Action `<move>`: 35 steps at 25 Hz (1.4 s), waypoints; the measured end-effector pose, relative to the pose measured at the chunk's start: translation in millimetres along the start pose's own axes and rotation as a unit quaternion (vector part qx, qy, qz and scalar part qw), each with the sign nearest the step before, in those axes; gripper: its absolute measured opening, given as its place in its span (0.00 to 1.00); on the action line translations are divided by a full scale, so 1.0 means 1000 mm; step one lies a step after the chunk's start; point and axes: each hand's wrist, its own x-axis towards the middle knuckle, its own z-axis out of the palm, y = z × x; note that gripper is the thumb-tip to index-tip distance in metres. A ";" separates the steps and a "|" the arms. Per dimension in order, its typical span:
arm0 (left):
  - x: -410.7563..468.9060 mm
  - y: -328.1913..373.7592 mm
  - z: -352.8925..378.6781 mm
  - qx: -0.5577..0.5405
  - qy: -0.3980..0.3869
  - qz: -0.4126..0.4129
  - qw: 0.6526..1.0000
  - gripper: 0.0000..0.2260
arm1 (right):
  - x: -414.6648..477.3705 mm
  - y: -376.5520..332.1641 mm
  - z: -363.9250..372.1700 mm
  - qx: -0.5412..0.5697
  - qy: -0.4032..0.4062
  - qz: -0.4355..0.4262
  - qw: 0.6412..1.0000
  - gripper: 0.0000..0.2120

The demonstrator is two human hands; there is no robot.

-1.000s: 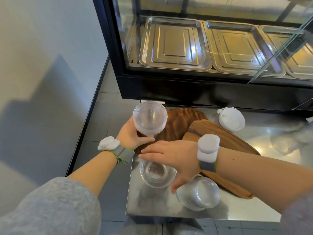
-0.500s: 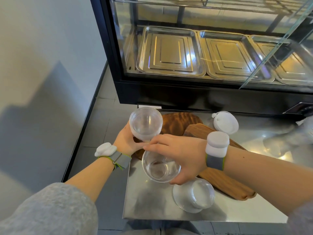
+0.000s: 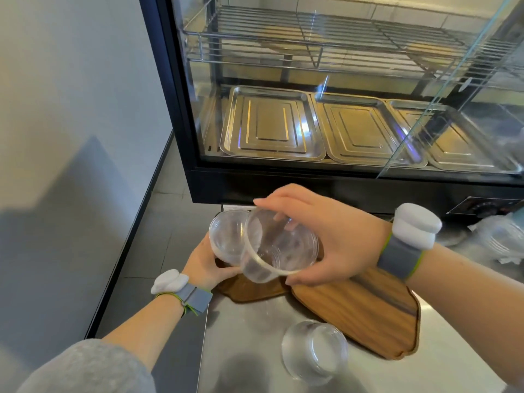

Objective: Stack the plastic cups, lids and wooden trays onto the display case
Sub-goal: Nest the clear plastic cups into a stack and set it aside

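My left hand (image 3: 202,262) grips a clear plastic cup (image 3: 226,236) from below, its mouth facing me. In my right hand (image 3: 326,236) is a second clear cup (image 3: 279,248), tilted on its side with its rim against the first cup. Both are held above the steel table, in front of the display case (image 3: 283,180). Under my hands lie two wooden trays, a dark one (image 3: 249,290) and a lighter one (image 3: 365,313) overlapping it. A third clear cup (image 3: 314,351) lies on the table near the front edge.
The steel table (image 3: 249,350) ends just left of my left wrist, with tiled floor beyond. Inside the case sit three metal trays (image 3: 272,124) below a wire shelf (image 3: 312,43). An open glass door (image 3: 442,89) angles out at the right. Crumpled clear plastic (image 3: 502,239) lies at far right.
My right hand lifted the second cup off the table and tipped it against the cup in my left hand. The view tilted up toward the case.
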 end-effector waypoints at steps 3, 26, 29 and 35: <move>0.000 -0.004 0.002 0.010 0.002 0.011 1.000 0.35 | 0.009 0.004 -0.001 -0.005 0.049 0.017 0.999 0.46; -0.021 0.018 -0.002 -0.079 -0.048 -0.074 0.993 0.29 | 0.010 0.019 0.068 0.105 0.021 0.293 0.950 0.43; -0.035 0.019 -0.007 -0.031 -0.028 -0.094 0.995 0.19 | -0.034 0.008 0.064 0.075 0.031 0.298 0.951 0.33; -0.062 0.037 0.005 -0.006 -0.129 -0.070 0.989 0.07 | -0.094 -0.017 0.093 0.066 0.017 0.272 0.960 0.18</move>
